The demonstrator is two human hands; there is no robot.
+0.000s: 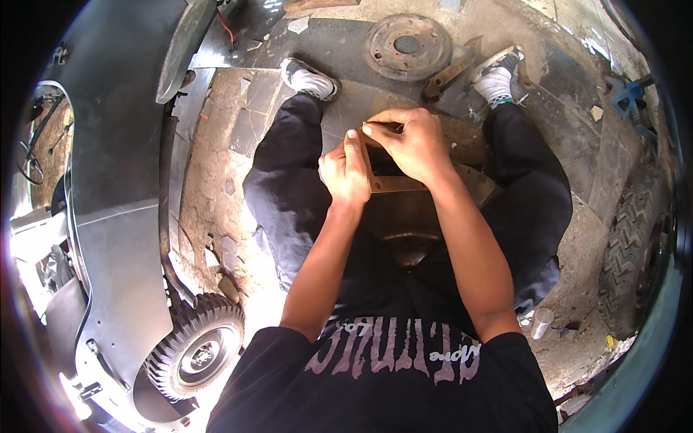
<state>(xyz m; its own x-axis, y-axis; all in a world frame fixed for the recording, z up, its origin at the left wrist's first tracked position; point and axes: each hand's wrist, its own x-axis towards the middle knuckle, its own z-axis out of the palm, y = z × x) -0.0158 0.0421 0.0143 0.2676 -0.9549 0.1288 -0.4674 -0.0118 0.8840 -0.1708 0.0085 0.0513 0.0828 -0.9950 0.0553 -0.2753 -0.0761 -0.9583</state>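
Between my bent knees is a brown, rusty-looking angled metal piece, with one edge running away from me and another running across. My left hand is closed around its left edge, thumb pointing up along it. Near its far left corner my right hand makes a pinch, thumb and forefinger meeting beside the left thumb. Whatever lies between those fingertips is too small or hidden to name. The dark space under my right hand hides part of the piece. Below it, a rounded dark metal surface shows between my thighs.
A rusty round metal plate with a central hole lies between my feet, beside a rusty metal bar. A grey vehicle body panel and a wheel stand left. At right are a treaded tyre, a blue tool and a clear cup.
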